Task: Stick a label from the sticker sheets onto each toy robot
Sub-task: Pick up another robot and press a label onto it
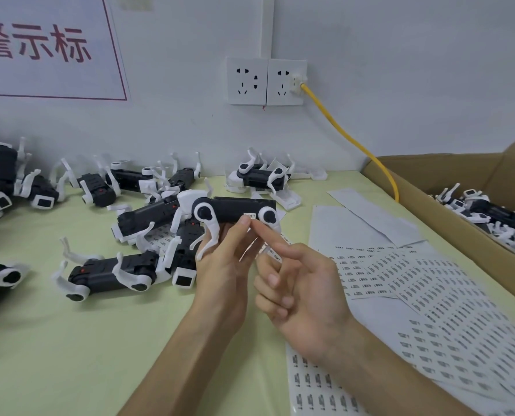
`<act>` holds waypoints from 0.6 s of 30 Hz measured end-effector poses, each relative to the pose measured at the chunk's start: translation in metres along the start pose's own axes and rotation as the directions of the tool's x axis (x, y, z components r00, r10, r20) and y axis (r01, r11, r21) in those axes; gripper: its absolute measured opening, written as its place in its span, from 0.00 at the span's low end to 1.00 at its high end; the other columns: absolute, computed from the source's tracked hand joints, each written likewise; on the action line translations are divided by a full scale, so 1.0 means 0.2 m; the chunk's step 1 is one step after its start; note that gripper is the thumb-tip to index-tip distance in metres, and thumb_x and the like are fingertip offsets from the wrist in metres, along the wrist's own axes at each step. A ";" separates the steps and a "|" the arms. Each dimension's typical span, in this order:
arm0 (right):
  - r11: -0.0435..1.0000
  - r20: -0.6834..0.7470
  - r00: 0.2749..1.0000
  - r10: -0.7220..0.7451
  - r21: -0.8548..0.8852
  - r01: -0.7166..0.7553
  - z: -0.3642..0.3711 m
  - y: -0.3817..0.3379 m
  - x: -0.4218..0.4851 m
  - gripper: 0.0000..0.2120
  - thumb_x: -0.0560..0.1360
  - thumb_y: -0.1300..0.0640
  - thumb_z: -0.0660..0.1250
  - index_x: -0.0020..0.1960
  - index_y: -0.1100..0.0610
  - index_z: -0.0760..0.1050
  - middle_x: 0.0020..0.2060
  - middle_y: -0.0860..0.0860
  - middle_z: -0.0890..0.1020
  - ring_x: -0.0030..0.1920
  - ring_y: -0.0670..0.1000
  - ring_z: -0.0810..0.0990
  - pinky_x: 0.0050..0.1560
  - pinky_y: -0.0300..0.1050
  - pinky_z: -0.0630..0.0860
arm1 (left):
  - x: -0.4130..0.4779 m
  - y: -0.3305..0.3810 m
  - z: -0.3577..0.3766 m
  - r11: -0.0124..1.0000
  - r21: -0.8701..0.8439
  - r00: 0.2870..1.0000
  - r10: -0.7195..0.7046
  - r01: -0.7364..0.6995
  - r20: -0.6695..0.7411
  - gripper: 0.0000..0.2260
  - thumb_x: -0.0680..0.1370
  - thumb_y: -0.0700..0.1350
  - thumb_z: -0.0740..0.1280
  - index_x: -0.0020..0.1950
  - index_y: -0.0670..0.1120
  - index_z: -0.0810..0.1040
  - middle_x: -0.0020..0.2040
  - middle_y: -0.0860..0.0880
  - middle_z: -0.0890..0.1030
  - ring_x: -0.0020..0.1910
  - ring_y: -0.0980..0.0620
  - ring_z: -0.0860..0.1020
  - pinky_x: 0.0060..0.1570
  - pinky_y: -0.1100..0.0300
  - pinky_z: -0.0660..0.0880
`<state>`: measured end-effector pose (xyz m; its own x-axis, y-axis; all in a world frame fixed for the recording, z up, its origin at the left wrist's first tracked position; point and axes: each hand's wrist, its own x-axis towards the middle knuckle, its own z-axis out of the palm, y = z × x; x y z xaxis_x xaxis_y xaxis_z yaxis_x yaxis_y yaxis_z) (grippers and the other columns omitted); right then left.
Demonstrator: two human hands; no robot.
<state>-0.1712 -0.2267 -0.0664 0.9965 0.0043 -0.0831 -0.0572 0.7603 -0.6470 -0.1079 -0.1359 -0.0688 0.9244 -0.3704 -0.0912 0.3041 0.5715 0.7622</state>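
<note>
My left hand (224, 265) grips a black-and-white toy robot dog (235, 209) from below and holds it up sideways over the table. A small white label (249, 216) sits on the robot's black side. My right hand (295, 283) reaches up with its index fingertip touching the robot just beside the label; the other fingers are loosely curled. Sticker sheets (415, 283) with rows of small labels lie to the right on the table.
Several more toy robots (112, 273) lie scattered over the green table (70, 340) at left and back. A cardboard box (448, 205) at right holds more robots. A yellow cable (355, 142) runs from the wall socket (286, 82) down behind the box.
</note>
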 end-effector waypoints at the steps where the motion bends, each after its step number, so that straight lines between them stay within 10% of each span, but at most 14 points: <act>1: 1.000 -0.004 1.000 -0.004 -0.001 0.004 0.00 0.00 0.00 0.25 0.71 0.58 0.63 0.68 0.56 0.79 0.26 0.52 0.67 0.21 0.47 0.58 0.21 0.39 0.56 | 0.00 0.00 0.00 1.000 0.006 1.000 -0.001 0.001 -0.004 0.19 0.73 0.48 0.73 0.61 0.45 0.73 0.58 0.38 0.78 0.61 0.43 0.81 0.75 0.40 0.69; 18: 1.000 -0.051 0.999 -0.019 -0.011 0.018 0.01 0.01 -0.01 0.26 0.67 0.56 0.67 0.64 0.58 0.82 0.29 0.52 0.67 0.25 0.48 0.59 0.26 0.41 0.55 | 0.02 -0.01 -0.02 1.000 0.027 0.999 -0.005 0.006 -0.032 0.11 0.79 0.44 0.71 0.58 0.45 0.73 0.57 0.38 0.80 0.54 0.44 0.79 0.73 0.40 0.69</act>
<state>-0.1725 -0.2237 -0.0664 0.9930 -0.0430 -0.1096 -0.0399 0.7528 -0.6570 -0.1026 -0.1348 -0.0733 0.9298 -0.3497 -0.1151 0.3031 0.5495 0.7786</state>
